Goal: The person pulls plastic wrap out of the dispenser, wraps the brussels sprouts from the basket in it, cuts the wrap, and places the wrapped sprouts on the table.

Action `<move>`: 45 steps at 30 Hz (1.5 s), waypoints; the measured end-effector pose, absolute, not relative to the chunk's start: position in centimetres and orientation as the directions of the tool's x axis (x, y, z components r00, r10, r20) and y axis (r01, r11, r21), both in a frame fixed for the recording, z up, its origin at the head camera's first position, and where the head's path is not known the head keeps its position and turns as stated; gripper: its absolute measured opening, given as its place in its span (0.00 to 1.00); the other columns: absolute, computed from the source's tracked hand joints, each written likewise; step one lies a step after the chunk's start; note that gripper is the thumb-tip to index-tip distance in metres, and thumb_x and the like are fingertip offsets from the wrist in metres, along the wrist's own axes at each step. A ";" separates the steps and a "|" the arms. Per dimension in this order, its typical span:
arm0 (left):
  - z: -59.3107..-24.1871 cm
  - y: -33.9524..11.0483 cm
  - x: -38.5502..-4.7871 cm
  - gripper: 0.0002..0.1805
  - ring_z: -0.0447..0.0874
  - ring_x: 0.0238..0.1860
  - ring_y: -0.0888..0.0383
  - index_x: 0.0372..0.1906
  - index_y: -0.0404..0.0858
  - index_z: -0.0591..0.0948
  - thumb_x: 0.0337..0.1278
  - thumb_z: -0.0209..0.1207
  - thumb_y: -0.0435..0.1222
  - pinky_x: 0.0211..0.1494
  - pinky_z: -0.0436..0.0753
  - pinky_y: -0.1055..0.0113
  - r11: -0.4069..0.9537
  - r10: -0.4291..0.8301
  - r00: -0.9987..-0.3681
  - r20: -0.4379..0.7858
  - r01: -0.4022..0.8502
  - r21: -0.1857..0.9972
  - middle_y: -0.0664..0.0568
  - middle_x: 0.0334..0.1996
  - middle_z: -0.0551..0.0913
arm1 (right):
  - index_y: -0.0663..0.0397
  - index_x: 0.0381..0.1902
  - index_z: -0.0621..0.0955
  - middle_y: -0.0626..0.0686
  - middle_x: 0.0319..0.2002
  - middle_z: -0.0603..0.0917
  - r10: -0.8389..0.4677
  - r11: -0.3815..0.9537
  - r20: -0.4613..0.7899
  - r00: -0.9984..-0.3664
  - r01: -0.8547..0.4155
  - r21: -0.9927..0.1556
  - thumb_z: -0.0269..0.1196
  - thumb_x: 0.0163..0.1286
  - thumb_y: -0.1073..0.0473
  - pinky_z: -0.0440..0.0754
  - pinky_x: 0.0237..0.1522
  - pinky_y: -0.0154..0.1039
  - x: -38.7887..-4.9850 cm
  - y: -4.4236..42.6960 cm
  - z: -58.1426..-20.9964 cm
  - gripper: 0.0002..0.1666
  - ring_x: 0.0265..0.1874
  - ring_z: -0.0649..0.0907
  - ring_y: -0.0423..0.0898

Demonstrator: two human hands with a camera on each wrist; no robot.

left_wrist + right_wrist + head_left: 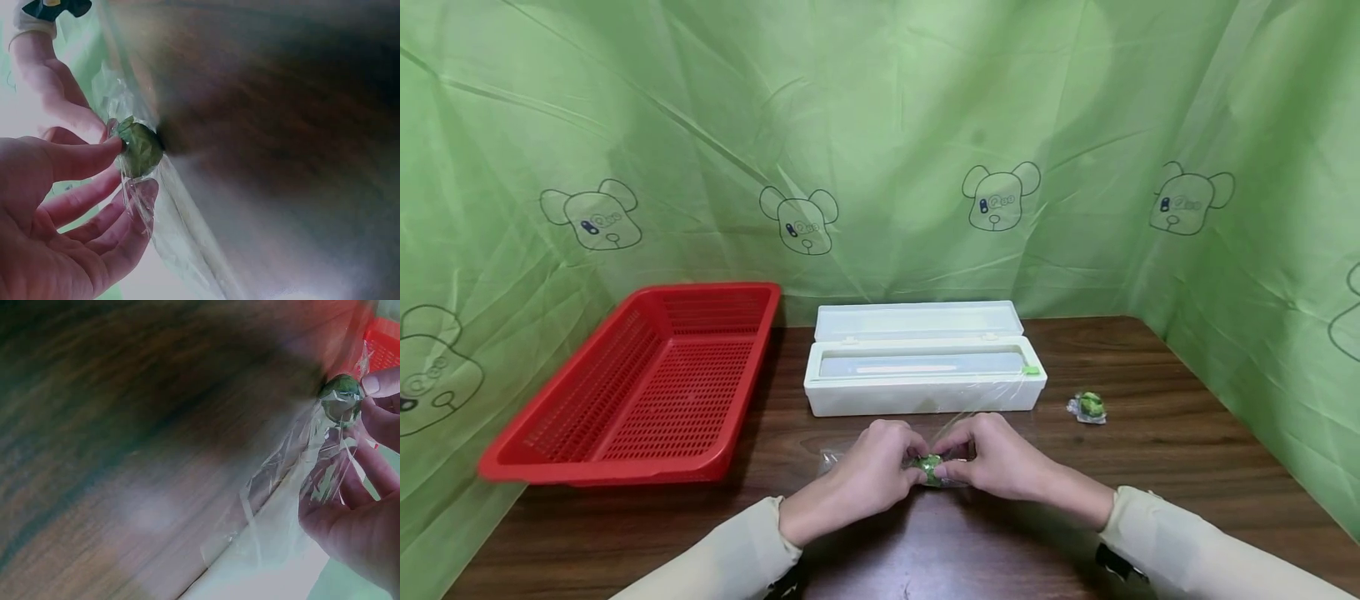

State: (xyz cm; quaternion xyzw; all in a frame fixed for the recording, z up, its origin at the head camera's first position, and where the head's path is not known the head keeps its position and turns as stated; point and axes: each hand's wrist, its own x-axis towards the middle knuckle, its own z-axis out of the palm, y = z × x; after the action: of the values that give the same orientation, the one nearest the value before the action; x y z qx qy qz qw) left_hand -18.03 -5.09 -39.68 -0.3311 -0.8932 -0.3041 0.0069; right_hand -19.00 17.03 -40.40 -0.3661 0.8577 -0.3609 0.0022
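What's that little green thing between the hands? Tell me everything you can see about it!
The green thing is small and roundish, with a creased, leafy-looking surface; what it is, I can't tell. Clear, shiny, crinkled plastic film covers it and trails off loosely. The left hand and right hand pinch it between them, in front of the white box, on or just above the brown table.

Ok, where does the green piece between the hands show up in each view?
Head: green piece low, just right of centre, between left hand and right hand.
Left wrist: green piece left of centre, about mid-height.
Right wrist: green piece toward right edge, upper half.
Shared landmark: clear film around it.
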 end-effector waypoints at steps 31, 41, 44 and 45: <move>-39.6 -5.1 -18.5 0.12 0.86 0.45 0.59 0.44 0.36 0.91 0.53 0.77 0.29 0.52 0.84 0.67 0.612 0.587 -0.778 0.223 0.607 0.507 0.53 0.41 0.88 | 0.54 0.46 0.92 0.41 0.37 0.91 -0.571 0.546 0.209 -0.794 -0.557 -0.626 0.78 0.62 0.63 0.82 0.33 0.35 -19.6 17.1 -40.7 0.13 0.30 0.82 0.35; -39.9 -4.8 -19.5 0.07 0.86 0.40 0.61 0.38 0.38 0.90 0.56 0.75 0.28 0.45 0.83 0.68 0.608 0.580 -0.782 0.228 0.602 0.518 0.55 0.34 0.88 | 0.52 0.44 0.92 0.41 0.38 0.91 -0.563 0.554 0.262 -0.784 -0.592 -0.585 0.80 0.61 0.59 0.82 0.34 0.36 -19.6 17.0 -40.5 0.13 0.31 0.83 0.36; -39.9 -4.8 -19.7 0.07 0.85 0.41 0.62 0.41 0.37 0.90 0.57 0.74 0.29 0.46 0.84 0.68 0.618 0.576 -0.788 0.218 0.594 0.515 0.54 0.36 0.88 | 0.51 0.44 0.92 0.41 0.40 0.90 -0.558 0.577 0.293 -0.776 -0.617 -0.535 0.82 0.57 0.59 0.83 0.44 0.42 -19.6 17.0 -40.5 0.16 0.39 0.85 0.40; -39.9 -4.8 -19.7 0.07 0.85 0.41 0.62 0.41 0.36 0.90 0.57 0.74 0.29 0.46 0.84 0.68 0.621 0.574 -0.791 0.214 0.590 0.516 0.54 0.36 0.88 | 0.50 0.44 0.92 0.41 0.40 0.90 -0.556 0.587 0.300 -0.775 -0.621 -0.519 0.83 0.56 0.59 0.83 0.46 0.44 -19.6 17.0 -40.5 0.16 0.41 0.85 0.41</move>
State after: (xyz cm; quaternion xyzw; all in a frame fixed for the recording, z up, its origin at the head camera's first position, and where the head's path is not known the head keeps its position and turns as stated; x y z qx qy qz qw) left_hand -19.72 -4.83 -39.90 -0.3233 -0.9002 -0.2915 0.0140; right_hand -19.65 16.99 -40.49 -0.3309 0.8892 -0.3115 -0.0528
